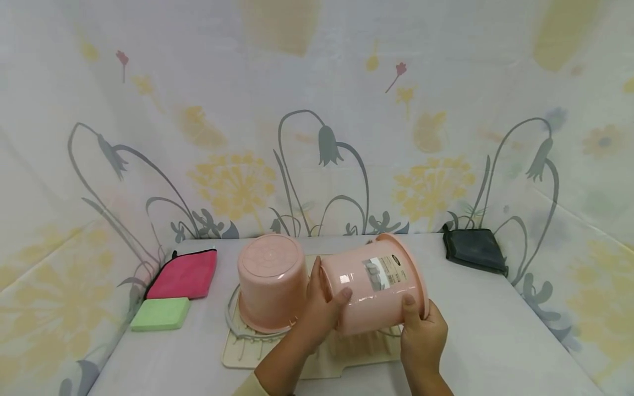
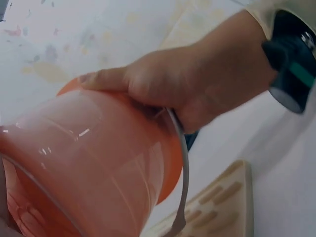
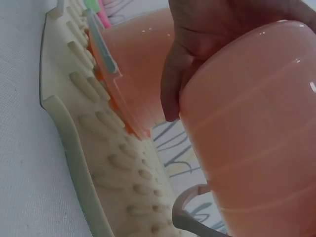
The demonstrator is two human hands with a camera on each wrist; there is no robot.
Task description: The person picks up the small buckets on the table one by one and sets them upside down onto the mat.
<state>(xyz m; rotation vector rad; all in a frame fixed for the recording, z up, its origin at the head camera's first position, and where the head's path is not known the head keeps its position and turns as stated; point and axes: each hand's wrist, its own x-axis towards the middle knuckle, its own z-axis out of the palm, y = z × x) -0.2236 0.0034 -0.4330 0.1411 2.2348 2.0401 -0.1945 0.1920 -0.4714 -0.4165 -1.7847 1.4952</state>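
Observation:
A pink bucket (image 1: 366,286) is held tilted on its side above the cream peg rack, its open end facing right and a paper label (image 1: 384,273) on its wall. My left hand (image 1: 322,308) grips the base end, thumb across the wall. At the rim my right hand (image 1: 426,333) holds on, thumb on the outside; in the left wrist view a grey carry handle (image 2: 183,168) hangs by it. Beside them, a second pink bucket (image 1: 272,283) stands upside down on the rack (image 1: 238,355), with its own grey handle round its lower edge.
On the left side of the white table (image 1: 198,352) lie a red pouch (image 1: 183,275) with black edging and a pale green block (image 1: 160,314). A black pouch (image 1: 474,250) lies at the back right. Patterned curtains (image 1: 317,198) close in the back and sides.

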